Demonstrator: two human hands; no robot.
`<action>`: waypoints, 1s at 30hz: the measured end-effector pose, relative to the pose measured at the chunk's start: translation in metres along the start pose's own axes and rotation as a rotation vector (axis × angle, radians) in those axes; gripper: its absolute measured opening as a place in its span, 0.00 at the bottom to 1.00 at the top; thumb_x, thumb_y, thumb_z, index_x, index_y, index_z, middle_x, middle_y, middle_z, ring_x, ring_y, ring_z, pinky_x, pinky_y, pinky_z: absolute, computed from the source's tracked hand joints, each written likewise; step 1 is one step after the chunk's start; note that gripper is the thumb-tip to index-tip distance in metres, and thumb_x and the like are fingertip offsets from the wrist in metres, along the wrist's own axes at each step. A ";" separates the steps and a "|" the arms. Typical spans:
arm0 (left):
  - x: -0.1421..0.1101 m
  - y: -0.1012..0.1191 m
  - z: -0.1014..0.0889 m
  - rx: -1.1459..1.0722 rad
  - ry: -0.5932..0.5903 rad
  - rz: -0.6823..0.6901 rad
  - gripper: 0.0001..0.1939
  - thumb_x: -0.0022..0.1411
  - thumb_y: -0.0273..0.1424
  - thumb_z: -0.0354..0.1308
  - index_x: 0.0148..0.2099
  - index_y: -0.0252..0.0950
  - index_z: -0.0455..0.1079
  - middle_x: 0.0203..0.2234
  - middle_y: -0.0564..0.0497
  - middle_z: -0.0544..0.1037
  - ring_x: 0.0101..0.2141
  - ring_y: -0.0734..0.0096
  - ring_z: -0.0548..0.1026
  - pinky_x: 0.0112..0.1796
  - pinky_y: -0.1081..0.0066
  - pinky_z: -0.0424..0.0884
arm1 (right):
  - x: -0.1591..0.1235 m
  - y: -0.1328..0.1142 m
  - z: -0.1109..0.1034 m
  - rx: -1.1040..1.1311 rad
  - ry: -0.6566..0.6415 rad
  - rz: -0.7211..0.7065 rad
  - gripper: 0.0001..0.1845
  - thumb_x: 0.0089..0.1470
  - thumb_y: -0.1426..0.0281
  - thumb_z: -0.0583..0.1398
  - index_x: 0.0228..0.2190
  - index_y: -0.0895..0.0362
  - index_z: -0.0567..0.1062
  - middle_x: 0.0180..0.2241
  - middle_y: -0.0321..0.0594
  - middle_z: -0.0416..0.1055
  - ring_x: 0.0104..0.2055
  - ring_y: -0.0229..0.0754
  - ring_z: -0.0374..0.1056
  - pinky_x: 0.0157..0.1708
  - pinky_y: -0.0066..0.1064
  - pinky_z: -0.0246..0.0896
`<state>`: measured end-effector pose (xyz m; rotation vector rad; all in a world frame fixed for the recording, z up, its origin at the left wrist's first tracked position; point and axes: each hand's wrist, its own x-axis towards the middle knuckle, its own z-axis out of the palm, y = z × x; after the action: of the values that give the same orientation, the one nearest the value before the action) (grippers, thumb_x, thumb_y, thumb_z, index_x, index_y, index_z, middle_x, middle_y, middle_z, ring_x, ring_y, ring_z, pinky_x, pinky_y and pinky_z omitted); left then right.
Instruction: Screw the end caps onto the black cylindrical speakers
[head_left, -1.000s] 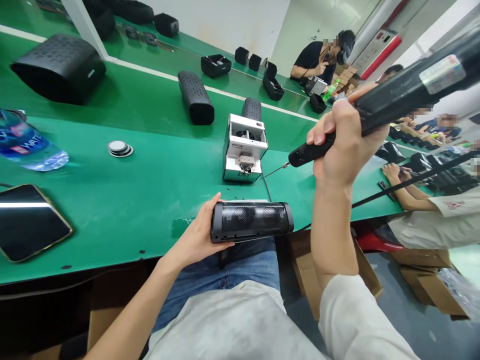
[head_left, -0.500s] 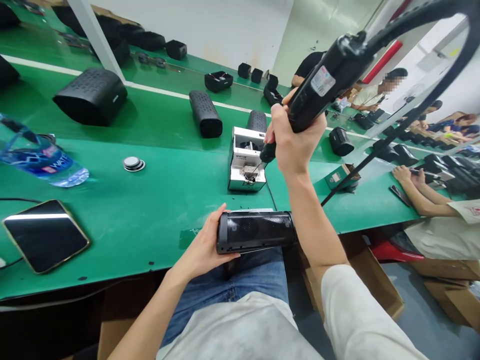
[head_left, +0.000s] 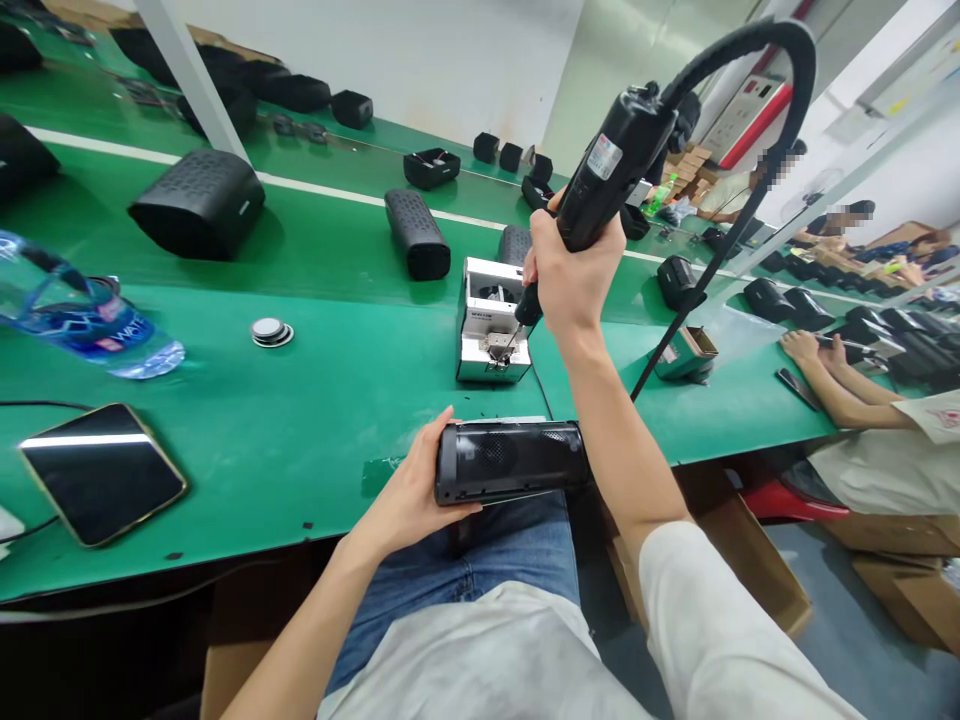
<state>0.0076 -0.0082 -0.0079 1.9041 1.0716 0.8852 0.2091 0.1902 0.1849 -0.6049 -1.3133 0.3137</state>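
Observation:
My left hand is wrapped round the left end of a black speaker, which lies lengthwise at the table's front edge above my lap. My right forearm hides the speaker's right end. Raised over the table, my right hand is closed round a black electric screwdriver, tilted with its bit pointing down and left. The bit's tip meets the metal front of a small white screw feeder. A thick black cable arches from the tool's top to the right.
Several black speakers stand on the green bench. At the left are a water bottle, a phone and stacked round discs. A small green box stands right of my arm. A co-worker's hands work farther right.
The screwdriver's body and my right hand have moved slightly left and down, while the bit stays at the screw feeder. My left hand and the speaker are nearly unchanged.

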 end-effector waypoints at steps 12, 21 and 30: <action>0.003 0.001 -0.002 0.035 -0.001 0.021 0.66 0.62 0.40 0.77 0.84 0.52 0.33 0.73 0.38 0.66 0.70 0.42 0.73 0.70 0.42 0.69 | -0.012 -0.135 -0.087 0.062 0.045 0.100 0.13 0.60 0.66 0.72 0.37 0.49 0.72 0.19 0.22 0.57 0.14 0.33 0.57 0.15 0.29 0.54; 0.005 -0.003 -0.004 0.079 -0.001 -0.037 0.68 0.61 0.49 0.75 0.85 0.46 0.32 0.73 0.37 0.68 0.67 0.37 0.76 0.68 0.37 0.72 | -0.065 -0.238 -0.149 -0.088 0.183 0.187 0.14 0.54 0.78 0.69 0.36 0.50 0.73 0.19 0.21 0.60 0.14 0.30 0.50 0.15 0.26 0.52; 0.006 0.001 -0.003 0.107 0.012 -0.070 0.67 0.60 0.50 0.74 0.85 0.48 0.32 0.71 0.38 0.71 0.64 0.34 0.79 0.65 0.35 0.76 | -0.080 -0.221 -0.152 -0.024 0.177 0.165 0.14 0.54 0.80 0.66 0.39 0.52 0.73 0.21 0.22 0.65 0.14 0.31 0.56 0.15 0.26 0.58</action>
<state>0.0074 -0.0026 -0.0048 1.9383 1.2065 0.8150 0.3101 -0.0671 0.2284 -0.7463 -1.1010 0.3714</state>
